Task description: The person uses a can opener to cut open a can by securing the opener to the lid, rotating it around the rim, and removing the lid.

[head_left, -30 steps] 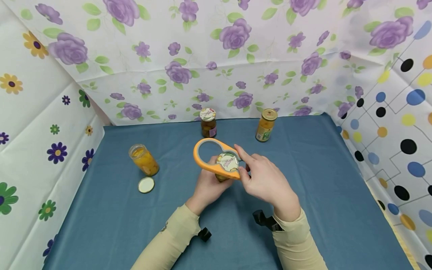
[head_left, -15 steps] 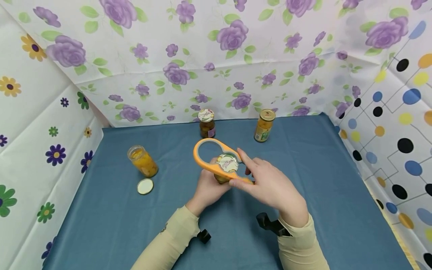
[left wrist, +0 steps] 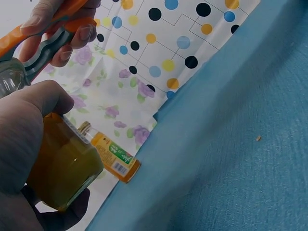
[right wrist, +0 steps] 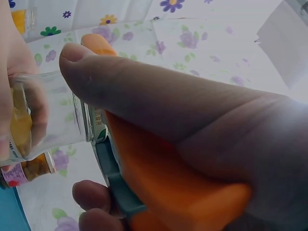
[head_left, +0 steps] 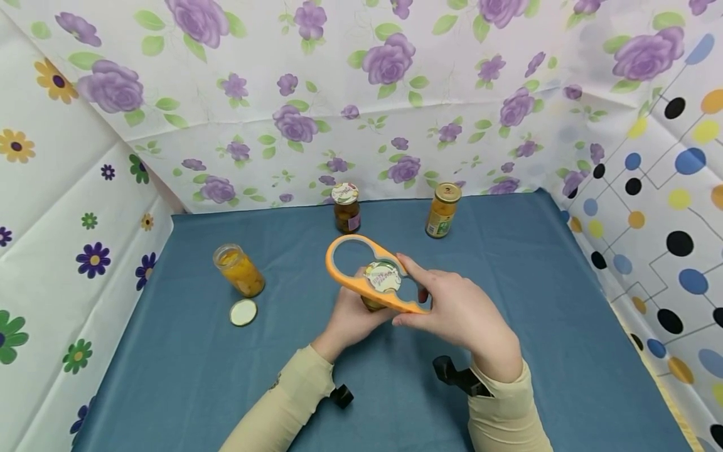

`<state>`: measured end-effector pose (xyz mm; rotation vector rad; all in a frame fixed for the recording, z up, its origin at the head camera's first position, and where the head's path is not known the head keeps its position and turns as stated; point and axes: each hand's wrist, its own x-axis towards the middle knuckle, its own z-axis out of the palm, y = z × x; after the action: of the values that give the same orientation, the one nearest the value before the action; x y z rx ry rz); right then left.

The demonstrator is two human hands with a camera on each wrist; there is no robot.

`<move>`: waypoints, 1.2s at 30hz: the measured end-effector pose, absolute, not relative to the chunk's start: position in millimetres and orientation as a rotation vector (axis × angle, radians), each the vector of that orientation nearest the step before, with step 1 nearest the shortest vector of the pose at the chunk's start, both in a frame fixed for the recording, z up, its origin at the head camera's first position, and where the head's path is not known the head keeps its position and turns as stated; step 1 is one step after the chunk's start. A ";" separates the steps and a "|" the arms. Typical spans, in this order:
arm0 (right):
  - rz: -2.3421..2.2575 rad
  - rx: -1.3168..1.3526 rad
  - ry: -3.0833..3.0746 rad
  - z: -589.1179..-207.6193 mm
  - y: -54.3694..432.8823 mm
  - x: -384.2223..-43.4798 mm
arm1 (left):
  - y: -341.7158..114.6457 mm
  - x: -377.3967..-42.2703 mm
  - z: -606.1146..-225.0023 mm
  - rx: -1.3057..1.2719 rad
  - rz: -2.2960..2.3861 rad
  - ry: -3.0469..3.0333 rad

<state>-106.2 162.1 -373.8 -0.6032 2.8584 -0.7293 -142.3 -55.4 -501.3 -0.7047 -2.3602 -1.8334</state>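
Observation:
My left hand (head_left: 351,316) grips a glass jar (left wrist: 67,166) with yellowish contents round its body, above the table. On its top sits a patterned lid (head_left: 384,277), inside the smaller opening of an orange and grey jar opener (head_left: 357,285). My right hand (head_left: 465,311) holds the opener by its right end, thumb along the near side in the right wrist view and fingers curled on the far side. Clear glass shows between the lid and the contents in the right wrist view. The opener's larger loop points left, with nothing in it.
An uncapped jar of yellow fruit (head_left: 241,271) stands at the left, a loose lid (head_left: 243,312) lying near it. At the back of the blue tablecloth (head_left: 271,389) are a dark jar (head_left: 347,210) and a gold-capped jar (head_left: 443,212). Patterned cloths hang around.
My right hand has shifted right and slightly down, its grip now at the opener's end rather than beside the lid. The opener has swung a little; my left hand stays round the jar.

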 end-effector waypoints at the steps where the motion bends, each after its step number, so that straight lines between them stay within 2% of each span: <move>1: -0.725 -0.604 2.860 -373.1 162.2 -106.0 | -55.6 -142.5 -501.6 -0.711 -1.839 -2.357; 11: -0.732 -0.644 2.870 -370.8 167.2 -106.3 | -60.0 -146.5 -498.1 -0.795 -1.903 -2.386; 26: -0.717 -0.717 2.846 -366.8 172.6 -100.4 | -70.5 -149.4 -495.5 -1.057 -1.954 -2.401; 36: -0.727 -0.834 2.831 -368.3 177.8 -97.7 | -80.0 -156.9 -493.3 -1.468 -1.844 -2.261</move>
<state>-97.7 177.8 -368.3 -0.8340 2.8314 -0.7275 -156.9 -80.0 -493.3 -1.4675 -2.2613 -1.8438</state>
